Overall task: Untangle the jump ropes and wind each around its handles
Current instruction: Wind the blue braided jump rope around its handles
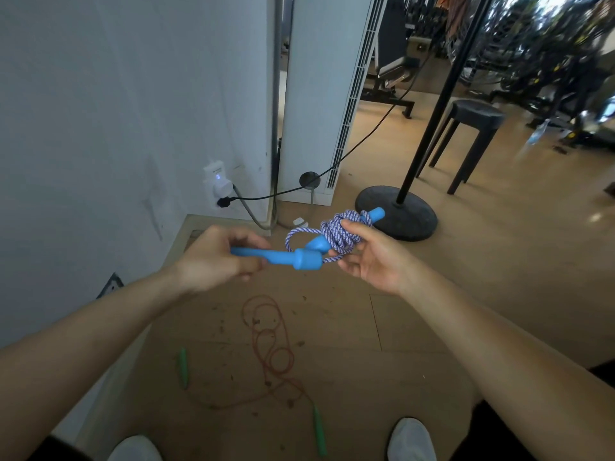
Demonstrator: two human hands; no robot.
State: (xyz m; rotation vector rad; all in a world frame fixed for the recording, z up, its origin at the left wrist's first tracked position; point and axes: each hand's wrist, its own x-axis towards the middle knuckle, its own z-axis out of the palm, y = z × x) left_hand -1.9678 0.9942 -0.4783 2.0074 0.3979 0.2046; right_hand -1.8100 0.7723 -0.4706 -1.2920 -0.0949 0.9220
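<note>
I hold a blue jump rope in front of me. My left hand [218,257] grips one blue handle [283,257], which points right. My right hand [369,257] holds the purple-and-white braided rope [339,234], wound in coils around the second blue handle [374,216]. A short loop of that rope hangs between the two handles. On the wooden floor below lies an orange rope [273,354] in loose loops, with one green handle [183,367] to the left and another green handle [319,430] near my right shoe.
A white wall with a plugged-in socket [218,188] stands at left. A black pole on a round base [396,211] and a black stool [472,134] stand at right. A black cable runs from the socket. My white shoes [411,439] are at the bottom edge.
</note>
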